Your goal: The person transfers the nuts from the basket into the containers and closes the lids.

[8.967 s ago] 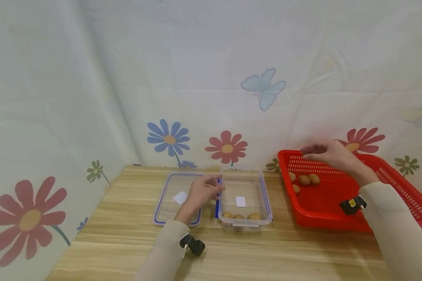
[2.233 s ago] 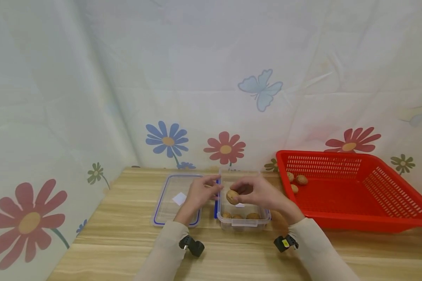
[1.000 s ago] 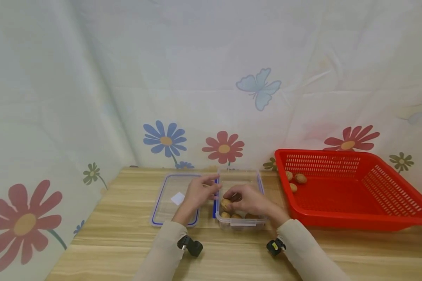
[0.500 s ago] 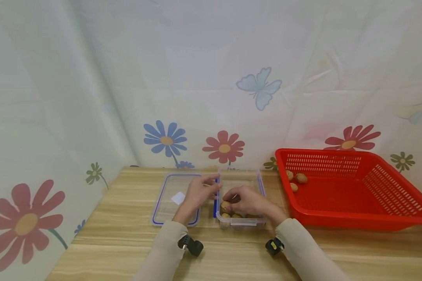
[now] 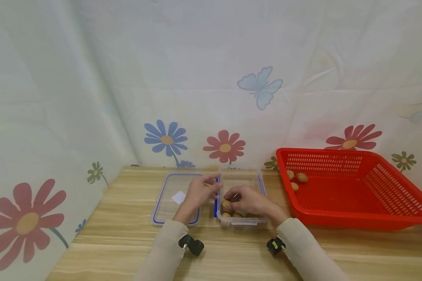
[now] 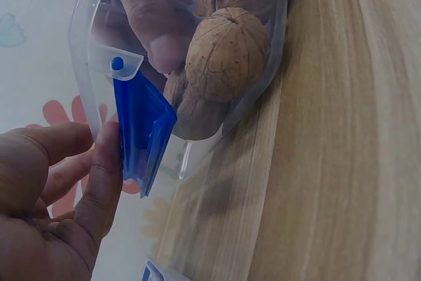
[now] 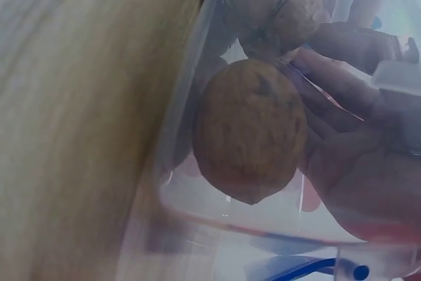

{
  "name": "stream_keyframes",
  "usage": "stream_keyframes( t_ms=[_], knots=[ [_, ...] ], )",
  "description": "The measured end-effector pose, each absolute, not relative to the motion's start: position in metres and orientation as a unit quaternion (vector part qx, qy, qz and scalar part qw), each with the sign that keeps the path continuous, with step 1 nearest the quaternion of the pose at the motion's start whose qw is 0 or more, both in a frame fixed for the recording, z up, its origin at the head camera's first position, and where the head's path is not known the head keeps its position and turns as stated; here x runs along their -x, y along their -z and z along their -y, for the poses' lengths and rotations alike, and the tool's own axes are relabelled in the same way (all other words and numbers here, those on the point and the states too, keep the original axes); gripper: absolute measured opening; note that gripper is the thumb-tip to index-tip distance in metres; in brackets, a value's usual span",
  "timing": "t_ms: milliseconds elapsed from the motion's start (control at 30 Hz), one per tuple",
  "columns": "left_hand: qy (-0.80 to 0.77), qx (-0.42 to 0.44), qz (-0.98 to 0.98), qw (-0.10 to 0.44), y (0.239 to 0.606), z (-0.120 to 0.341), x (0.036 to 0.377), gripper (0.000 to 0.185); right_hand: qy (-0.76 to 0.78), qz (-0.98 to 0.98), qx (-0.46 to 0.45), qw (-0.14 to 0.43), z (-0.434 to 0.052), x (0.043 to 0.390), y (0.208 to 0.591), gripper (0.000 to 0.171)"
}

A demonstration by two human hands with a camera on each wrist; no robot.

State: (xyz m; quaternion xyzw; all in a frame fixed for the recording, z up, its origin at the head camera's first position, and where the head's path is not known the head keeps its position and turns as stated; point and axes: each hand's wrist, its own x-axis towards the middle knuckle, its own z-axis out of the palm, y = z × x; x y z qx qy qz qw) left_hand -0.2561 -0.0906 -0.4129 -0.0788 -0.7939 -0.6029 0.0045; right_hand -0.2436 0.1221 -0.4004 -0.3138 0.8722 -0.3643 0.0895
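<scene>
My right hand [image 5: 247, 200] reaches into the clear plastic box [image 5: 244, 221], pinching a walnut [image 5: 226, 205] between thumb and fingers at the box's left front part. Along the front wall lie other walnuts [image 5: 237, 215], partly hidden behind the rim. Beside the left wall is my left hand [image 5: 198, 195], its loosely bent fingertips against the rim. Seen from the left wrist, one of its fingers touches the hanging blue latch [image 6: 141, 123], and a walnut [image 6: 227, 57] shows through the wall. The right wrist view has a large walnut [image 7: 250, 129] in front of the right hand [image 7: 368, 156].
Left of the box lies its clear lid [image 5: 157, 208] with a blue seal, and a white label [image 5: 178, 197] shows on it. A red basket [image 5: 337, 214] stands at the right, with 3 walnuts [image 5: 301, 178] in its left corner. A floral curtain [image 5: 197, 78] backs the wooden table [image 5: 102, 234].
My right hand has come from over the red basket to the box and lowered a walnut into it. The basket holds fewer walnuts than before. My left hand stays at the box's side.
</scene>
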Motion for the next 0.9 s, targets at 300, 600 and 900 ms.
stream_keyframes(
  t_ms=[300, 600, 900],
  knots=[
    [0.615, 0.083, 0.784, -0.003, 0.414, 0.090, 0.256, 0.042, 0.372, -0.863, 0.335, 0.065, -0.127, 0.240, 0.392, 0.026],
    [0.613, 0.085, 0.785, 0.002, 0.415, 0.090, 0.257, 0.041, 0.352, -0.876, 0.324, 0.060, -0.136, 0.229, 0.361, 0.027],
    [0.612, 0.081, 0.786, 0.005, 0.416, 0.090, 0.258, 0.041, 0.328, -0.887, 0.324, 0.021, -0.157, 0.223, 0.313, 0.030]
  ],
)
